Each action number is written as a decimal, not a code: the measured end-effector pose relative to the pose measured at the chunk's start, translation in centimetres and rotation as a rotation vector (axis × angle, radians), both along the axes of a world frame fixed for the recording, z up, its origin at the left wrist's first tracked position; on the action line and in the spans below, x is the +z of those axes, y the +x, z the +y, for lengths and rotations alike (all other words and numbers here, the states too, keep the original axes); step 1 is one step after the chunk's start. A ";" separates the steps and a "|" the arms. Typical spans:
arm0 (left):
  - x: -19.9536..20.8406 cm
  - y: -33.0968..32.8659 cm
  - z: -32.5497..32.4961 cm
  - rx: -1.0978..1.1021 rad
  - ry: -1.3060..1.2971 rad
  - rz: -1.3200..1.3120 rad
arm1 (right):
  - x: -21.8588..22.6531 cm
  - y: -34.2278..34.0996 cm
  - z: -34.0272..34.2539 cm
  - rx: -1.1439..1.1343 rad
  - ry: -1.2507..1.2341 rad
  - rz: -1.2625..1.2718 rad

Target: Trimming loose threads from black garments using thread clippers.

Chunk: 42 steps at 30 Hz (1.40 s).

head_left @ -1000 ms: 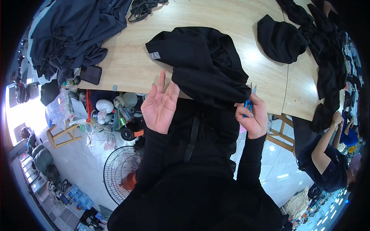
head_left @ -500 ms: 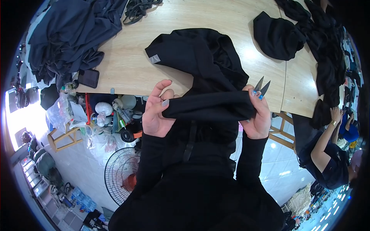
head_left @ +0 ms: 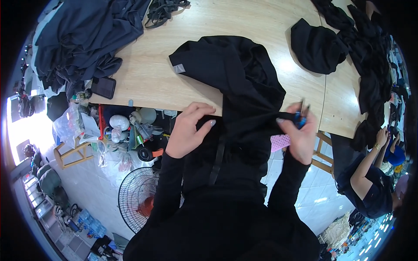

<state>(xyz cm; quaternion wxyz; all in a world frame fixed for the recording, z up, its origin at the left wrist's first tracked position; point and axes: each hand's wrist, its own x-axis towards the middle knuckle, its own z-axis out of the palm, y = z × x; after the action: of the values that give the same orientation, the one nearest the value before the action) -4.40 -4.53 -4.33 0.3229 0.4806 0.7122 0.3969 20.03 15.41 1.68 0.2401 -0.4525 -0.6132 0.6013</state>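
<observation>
While right grip (head_left: 301, 138) pinches black garment (head_left: 233, 71) | its bulk lies forward-left

On the worktop (head_left: 150, 65), the garment (head_left: 217, 58) lies mid-width, its near end over the near edge. Scissors (head_left: 298, 119) sit in the right hand (head_left: 301, 138) at that edge, right of the garment; the left hand (head_left: 187, 132) is left of the garment's near end. A cloth heap (head_left: 89, 41) covers the left side, with a phone (head_left: 103, 88) before it by the near-left corner and straps (head_left: 163, 12) at the far edge to its right. Bunched cloth (head_left: 317, 48) lies right of the garment, beside a cloth row (head_left: 370, 87) along the right edge.
</observation>
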 end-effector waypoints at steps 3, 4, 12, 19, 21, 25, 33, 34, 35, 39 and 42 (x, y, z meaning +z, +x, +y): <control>1.0 -0.4 1.2 0.298 0.126 -0.088 | -0.2 1.3 3.0 -0.109 0.339 -0.235; 0.6 -0.6 1.6 0.297 0.128 -0.089 | -0.2 1.3 3.6 -0.154 0.505 -0.287; -1.7 -0.5 3.7 0.339 0.157 0.291 | -1.1 2.8 4.7 -0.513 0.849 -0.404; -1.6 0.1 5.0 0.424 0.218 -0.032 | -2.1 3.7 3.6 -0.413 0.822 -0.615; -1.5 -0.4 5.7 0.436 0.233 -0.062 | -2.1 3.6 3.4 -0.435 0.857 -0.699; -2.9 -0.7 7.7 0.361 0.242 0.495 | -3.0 0.8 1.4 -0.286 0.752 -0.508; -0.6 0.7 3.0 0.549 0.322 0.221 | -7.5 -2.4 2.7 -0.307 0.588 -0.530; -0.9 0.7 2.5 0.551 0.322 0.223 | -7.1 -3.3 3.7 -0.263 0.614 -0.530; -1.3 0.9 1.8 0.563 0.304 0.167 | -7.2 -4.1 4.7 -0.230 0.671 -0.466; -2.1 2.2 1.2 0.550 0.236 -0.008 | -7.0 -5.7 6.5 -0.195 0.920 -0.183; -2.2 3.3 1.1 0.532 0.191 -0.159 | -4.0 -7.2 2.3 -0.207 0.644 -0.200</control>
<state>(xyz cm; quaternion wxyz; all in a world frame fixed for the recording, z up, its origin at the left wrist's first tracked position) -1.06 -3.44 -6.48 0.2155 0.2725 0.7451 0.5693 12.78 17.72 -2.36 0.3689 -0.4699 -0.7427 0.3025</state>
